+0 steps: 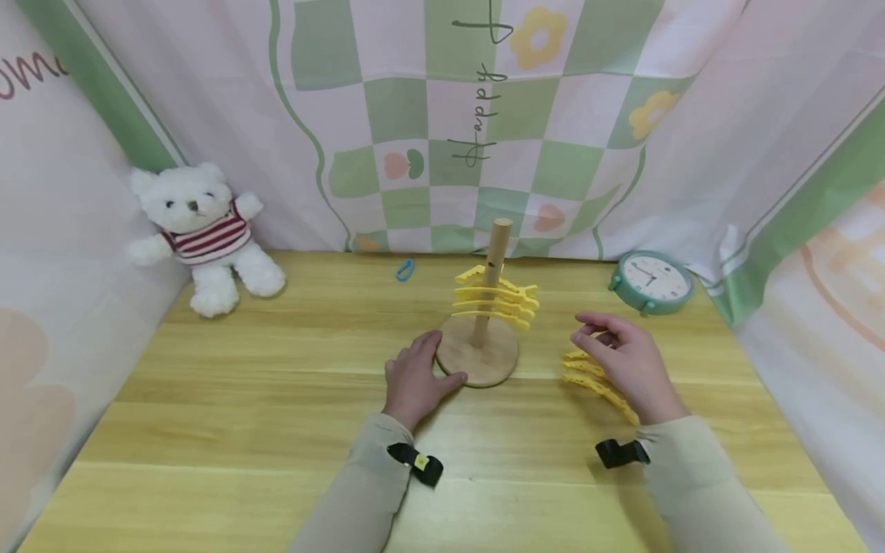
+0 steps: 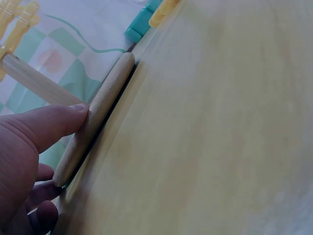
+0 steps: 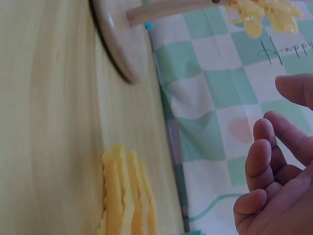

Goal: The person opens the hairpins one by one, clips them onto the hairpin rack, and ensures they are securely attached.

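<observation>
A round wooden base (image 1: 484,365) carries an upright wooden post (image 1: 497,250). Several yellow clips (image 1: 515,308) sit across the post, sticking out to both sides at differing heights. My left hand (image 1: 413,378) holds the base at its near left edge; in the left wrist view the thumb (image 2: 63,122) lies on top and the other fingers are at the rim. Right of the stand, my right hand (image 1: 632,367) hovers with fingers loosely bent and nothing between them. Beneath it lie several more yellow clips (image 3: 128,196) with wavy edges, side by side on the table, partly hidden in the head view.
A small blue ring-shaped piece (image 1: 405,269) lies behind the stand to the left. The white teddy bear (image 1: 217,238) sits at the back left, and a green round clock (image 1: 652,282) lies at the back right. A checked curtain (image 1: 456,115) borders the wooden table (image 1: 276,430).
</observation>
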Tool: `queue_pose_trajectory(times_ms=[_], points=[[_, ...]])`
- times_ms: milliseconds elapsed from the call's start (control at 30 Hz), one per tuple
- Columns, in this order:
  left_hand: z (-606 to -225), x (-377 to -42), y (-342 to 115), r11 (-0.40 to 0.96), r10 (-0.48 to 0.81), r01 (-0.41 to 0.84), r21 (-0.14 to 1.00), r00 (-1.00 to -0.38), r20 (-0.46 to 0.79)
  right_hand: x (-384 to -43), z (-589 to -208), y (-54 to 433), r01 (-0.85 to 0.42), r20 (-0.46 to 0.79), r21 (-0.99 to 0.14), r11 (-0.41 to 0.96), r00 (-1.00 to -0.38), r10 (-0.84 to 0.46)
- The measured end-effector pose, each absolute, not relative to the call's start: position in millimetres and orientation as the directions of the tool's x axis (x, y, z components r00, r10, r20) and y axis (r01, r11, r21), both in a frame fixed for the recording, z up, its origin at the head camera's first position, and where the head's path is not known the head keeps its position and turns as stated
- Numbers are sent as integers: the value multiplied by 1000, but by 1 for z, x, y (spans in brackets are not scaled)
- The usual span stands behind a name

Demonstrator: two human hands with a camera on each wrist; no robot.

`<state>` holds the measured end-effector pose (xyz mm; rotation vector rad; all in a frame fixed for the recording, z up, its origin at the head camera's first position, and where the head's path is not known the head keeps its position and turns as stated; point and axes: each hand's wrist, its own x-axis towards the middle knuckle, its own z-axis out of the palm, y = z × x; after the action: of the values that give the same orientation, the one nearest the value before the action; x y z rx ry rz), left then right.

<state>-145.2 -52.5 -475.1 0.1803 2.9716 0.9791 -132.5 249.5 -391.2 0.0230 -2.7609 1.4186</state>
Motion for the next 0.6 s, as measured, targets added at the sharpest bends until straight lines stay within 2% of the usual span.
queue_pose_trajectory(times_ms=[600], points=[[-474,-145,-52,795,116,101,599,-993,14,-140,-374,215,-102,77,-840,533,-995,-70]])
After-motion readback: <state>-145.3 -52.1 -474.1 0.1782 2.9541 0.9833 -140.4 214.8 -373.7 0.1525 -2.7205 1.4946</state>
